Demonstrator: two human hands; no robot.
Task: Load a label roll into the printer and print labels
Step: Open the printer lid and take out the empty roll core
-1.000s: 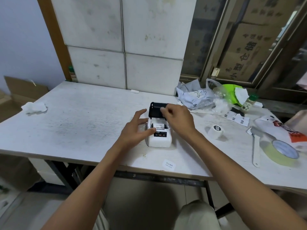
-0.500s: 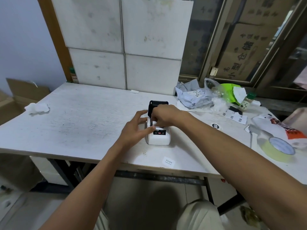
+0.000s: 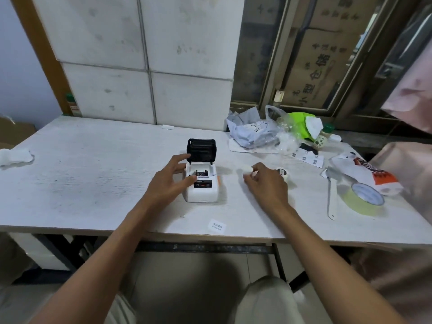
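A small white label printer (image 3: 202, 194) stands mid-table with its black lid (image 3: 202, 148) hinged up; its roll bay looks dark and hollow. My left hand (image 3: 168, 183) grips the printer's left side, thumb at the front and fingers by the lid hinge. Right of the printer, apart from it and just above the table, my right hand (image 3: 266, 185) pinches a small white roll (image 3: 247, 170) in its fingertips. A second white label roll (image 3: 285, 174) lies on the table behind that hand, partly hidden.
The white table (image 3: 93, 183) carries a loose label (image 3: 217, 225) near its front edge, a yellow tape roll (image 3: 364, 199), a white strip (image 3: 330, 199), crumpled bags (image 3: 254, 134), a small bottle (image 3: 322, 136) and a tissue (image 3: 15, 156) at far left.
My right hand reached into the printer's bay, then drew away to the right holding a small white roll. The bay, which showed a roll, now looks dark. My left hand stayed on the printer.
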